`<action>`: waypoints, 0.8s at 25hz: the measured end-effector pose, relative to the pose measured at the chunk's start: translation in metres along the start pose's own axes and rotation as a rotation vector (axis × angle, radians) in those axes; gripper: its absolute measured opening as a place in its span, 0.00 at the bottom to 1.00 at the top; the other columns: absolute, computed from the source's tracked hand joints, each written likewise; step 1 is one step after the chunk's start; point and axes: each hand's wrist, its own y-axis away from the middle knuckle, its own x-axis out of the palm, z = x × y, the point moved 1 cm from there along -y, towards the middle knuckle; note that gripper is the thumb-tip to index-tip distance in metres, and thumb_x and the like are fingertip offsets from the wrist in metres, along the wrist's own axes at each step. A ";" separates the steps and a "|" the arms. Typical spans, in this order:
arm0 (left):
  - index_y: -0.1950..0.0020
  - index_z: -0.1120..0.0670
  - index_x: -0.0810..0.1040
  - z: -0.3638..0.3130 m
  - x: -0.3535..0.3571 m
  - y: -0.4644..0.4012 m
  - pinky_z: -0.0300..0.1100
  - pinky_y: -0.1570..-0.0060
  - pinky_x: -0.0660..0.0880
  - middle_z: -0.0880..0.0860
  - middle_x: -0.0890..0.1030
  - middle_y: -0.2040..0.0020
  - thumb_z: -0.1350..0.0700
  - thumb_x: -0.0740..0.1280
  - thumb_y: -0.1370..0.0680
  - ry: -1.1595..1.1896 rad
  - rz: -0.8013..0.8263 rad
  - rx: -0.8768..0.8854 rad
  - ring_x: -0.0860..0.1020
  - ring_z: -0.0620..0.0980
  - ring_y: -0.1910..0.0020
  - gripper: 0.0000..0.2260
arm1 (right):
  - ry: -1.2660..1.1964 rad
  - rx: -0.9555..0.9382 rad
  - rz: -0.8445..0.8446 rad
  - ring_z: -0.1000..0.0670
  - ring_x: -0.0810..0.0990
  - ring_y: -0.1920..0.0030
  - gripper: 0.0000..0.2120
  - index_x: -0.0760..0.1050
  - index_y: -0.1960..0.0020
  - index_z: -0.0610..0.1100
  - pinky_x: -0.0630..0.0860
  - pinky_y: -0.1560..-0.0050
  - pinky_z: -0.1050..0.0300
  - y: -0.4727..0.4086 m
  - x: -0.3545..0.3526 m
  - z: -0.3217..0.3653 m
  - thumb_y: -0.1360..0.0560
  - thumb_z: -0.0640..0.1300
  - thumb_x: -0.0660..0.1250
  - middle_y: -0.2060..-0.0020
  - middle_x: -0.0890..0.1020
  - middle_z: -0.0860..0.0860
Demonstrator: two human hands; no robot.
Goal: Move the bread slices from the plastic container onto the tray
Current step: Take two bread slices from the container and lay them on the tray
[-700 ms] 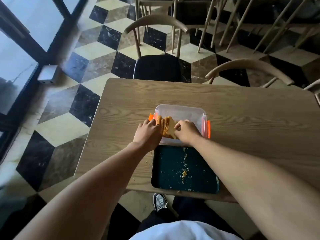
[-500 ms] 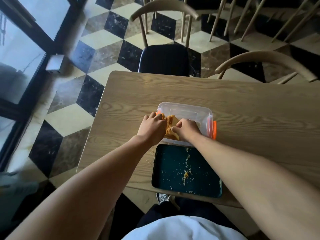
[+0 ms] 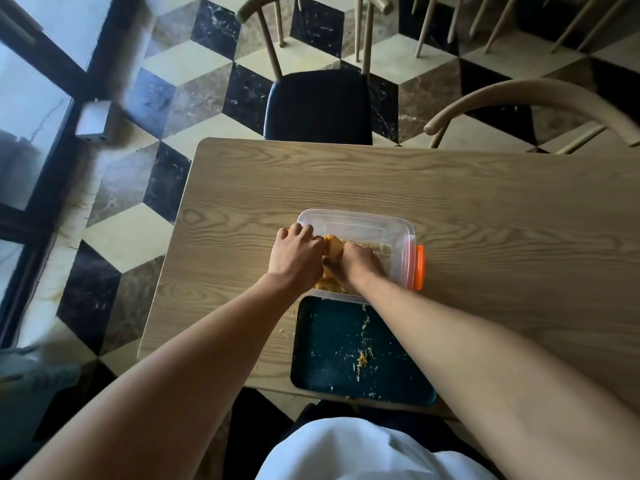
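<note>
A clear plastic container (image 3: 363, 221) with orange clips stands on the wooden table. Golden bread slices (image 3: 333, 247) lie in its left half, mostly covered by my hands. My left hand (image 3: 296, 259) and my right hand (image 3: 358, 265) are both inside the container, fingers curled around the bread from either side. A dark green tray (image 3: 332, 355) sits just in front of the container at the table's near edge. Only crumbs lie on it.
The wooden table (image 3: 485, 237) stretches to the right. A chair with a black seat (image 3: 317, 105) is tucked in at the far side, another wooden chair (image 3: 533, 102) at the far right. A checkered floor and a window lie to the left.
The camera has tilted down, so everything sits lower in view. Both hands have closed in tighter around the bread, hiding more of it.
</note>
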 end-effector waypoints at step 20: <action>0.44 0.60 0.68 -0.055 0.016 -0.024 0.47 0.66 0.67 0.61 0.84 0.58 0.61 0.65 0.25 0.220 0.024 -0.174 0.81 0.62 0.61 0.12 | -0.094 0.100 -0.157 0.44 0.79 0.54 0.07 0.76 0.49 0.42 0.74 0.56 0.52 0.001 -0.014 -0.036 0.21 0.40 0.59 0.49 0.82 0.43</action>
